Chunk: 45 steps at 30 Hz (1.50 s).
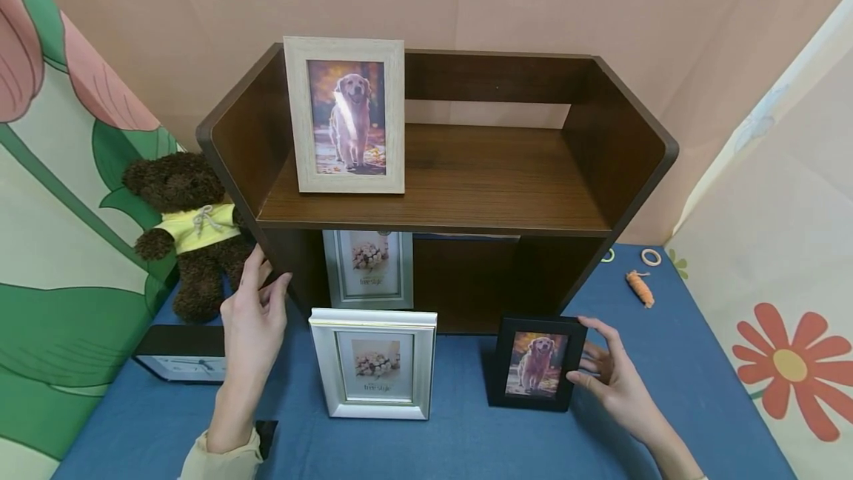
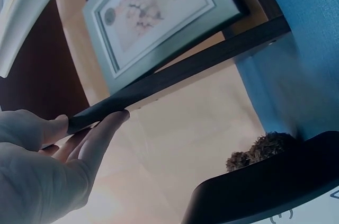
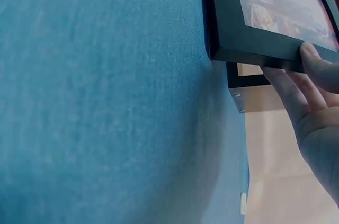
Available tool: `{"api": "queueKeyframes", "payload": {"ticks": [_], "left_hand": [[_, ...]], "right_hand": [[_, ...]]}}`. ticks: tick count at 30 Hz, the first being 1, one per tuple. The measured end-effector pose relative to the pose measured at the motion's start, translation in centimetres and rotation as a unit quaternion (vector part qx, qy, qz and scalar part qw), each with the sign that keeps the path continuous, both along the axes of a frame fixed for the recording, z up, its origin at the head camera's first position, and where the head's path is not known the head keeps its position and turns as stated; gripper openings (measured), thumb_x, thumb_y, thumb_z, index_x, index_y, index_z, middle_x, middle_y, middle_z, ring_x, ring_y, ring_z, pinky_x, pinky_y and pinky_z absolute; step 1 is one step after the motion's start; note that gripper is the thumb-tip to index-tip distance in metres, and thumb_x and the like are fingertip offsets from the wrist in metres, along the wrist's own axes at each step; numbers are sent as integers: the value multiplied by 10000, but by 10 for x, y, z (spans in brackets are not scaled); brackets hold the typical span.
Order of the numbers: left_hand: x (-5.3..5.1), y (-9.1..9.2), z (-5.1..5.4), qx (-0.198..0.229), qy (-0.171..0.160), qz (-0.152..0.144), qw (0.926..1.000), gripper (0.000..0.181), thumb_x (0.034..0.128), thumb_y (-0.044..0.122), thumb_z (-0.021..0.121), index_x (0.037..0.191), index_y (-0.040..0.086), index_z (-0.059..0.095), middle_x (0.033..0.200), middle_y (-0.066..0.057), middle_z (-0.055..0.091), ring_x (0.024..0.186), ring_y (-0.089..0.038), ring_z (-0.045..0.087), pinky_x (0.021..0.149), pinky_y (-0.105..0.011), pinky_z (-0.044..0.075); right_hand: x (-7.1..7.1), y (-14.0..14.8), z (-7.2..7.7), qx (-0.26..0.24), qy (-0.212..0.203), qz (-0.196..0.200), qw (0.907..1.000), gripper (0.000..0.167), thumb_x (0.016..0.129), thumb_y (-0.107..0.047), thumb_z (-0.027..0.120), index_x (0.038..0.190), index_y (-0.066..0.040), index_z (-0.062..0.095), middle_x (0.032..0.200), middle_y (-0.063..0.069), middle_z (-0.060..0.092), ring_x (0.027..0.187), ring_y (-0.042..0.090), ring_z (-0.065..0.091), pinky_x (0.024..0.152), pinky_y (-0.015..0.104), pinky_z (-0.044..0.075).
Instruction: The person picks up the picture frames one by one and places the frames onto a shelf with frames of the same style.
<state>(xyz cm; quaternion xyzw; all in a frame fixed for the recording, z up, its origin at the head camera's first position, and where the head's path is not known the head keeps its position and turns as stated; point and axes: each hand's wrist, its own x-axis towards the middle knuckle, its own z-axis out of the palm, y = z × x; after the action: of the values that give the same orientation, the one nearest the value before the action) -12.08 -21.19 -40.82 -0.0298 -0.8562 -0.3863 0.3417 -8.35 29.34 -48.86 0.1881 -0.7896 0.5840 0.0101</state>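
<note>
My left hand (image 1: 256,324) grips the left side panel of the dark brown shelf (image 1: 433,228), thumb on one face and fingers on the other, as the left wrist view shows. By its right edge, my right hand (image 1: 616,384) holds a small black frame (image 1: 575,361) with a dog picture, upright on the blue cloth. A silver frame (image 1: 382,410) stands in front of the shelf, between the hands. On the upper level stands a larger whitewashed frame (image 1: 349,185) with a dog picture; a grey-green frame (image 1: 405,272) is in the lower level.
Left of the shelf sits a brown teddy bear (image 1: 200,272) in a yellow top, behind a black-topped box-like object (image 1: 180,341). A small orange carrot-shaped item (image 1: 640,289) and a beige ring (image 1: 651,257) lie to the right. Blue cloth (image 1: 466,450) extends across the front.
</note>
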Motion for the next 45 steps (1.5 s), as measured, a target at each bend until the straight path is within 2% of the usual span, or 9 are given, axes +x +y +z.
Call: {"api": "queueKeyframes", "payload": {"ticks": [7,13,19,23,29,38,45], "left_hand": [[0,0,0,-25,2,0,10000,622,997,-133,665,1574,24,495,1363,-290,673,1137,-496,706,837,-559,564],[0,0,1,-27,-22,-2,10000,614,997,-132,665,1567,26,499,1355,-296,675,1128,-499,707,819,-579,571],[-1,0,1,-14,-15,-9,10000,607,999,-132,662,1564,19,499,1342,-311,675,1117,-513,705,806,-609,580],[-2,0,1,-30,3,-9,10000,608,996,-137,663,1562,15,500,1344,-312,673,1130,-511,702,808,-607,582],[-1,0,1,-61,21,7,10000,603,988,-144,669,1550,4,506,1326,-325,676,1110,-522,705,797,-617,585],[0,-1,1,-99,50,3,9999,603,980,-153,675,1541,-6,509,1296,-339,683,1050,-528,722,768,-615,588],[0,0,0,-108,-4,24,9999,607,990,-145,667,1553,7,500,1288,-344,685,1035,-530,725,767,-633,593]], "right_hand": [[1,-1,2,-32,-121,87,9999,925,909,264,661,1648,-82,226,1403,-241,590,1144,60,710,828,280,632],[-1,-1,6,-109,-110,278,9995,894,917,262,652,1634,-30,206,1404,-212,601,1161,65,705,837,292,634],[-2,0,12,-125,-85,269,9995,908,917,246,670,1643,-77,230,1404,-213,609,1168,51,697,837,276,629],[-2,2,16,-311,-136,408,9986,914,924,255,651,1651,-78,208,1418,-196,612,1162,80,711,833,288,633],[-2,3,22,-376,-178,506,9979,942,931,253,647,1668,-142,215,1433,-185,608,1156,92,721,837,292,634],[-1,0,32,-474,-271,612,9966,919,956,237,626,1671,-164,209,1434,-170,614,1161,103,723,848,300,634],[-2,-1,41,-416,-190,676,9967,927,954,240,627,1678,-146,197,1443,-154,624,1165,119,727,844,310,638]]}}
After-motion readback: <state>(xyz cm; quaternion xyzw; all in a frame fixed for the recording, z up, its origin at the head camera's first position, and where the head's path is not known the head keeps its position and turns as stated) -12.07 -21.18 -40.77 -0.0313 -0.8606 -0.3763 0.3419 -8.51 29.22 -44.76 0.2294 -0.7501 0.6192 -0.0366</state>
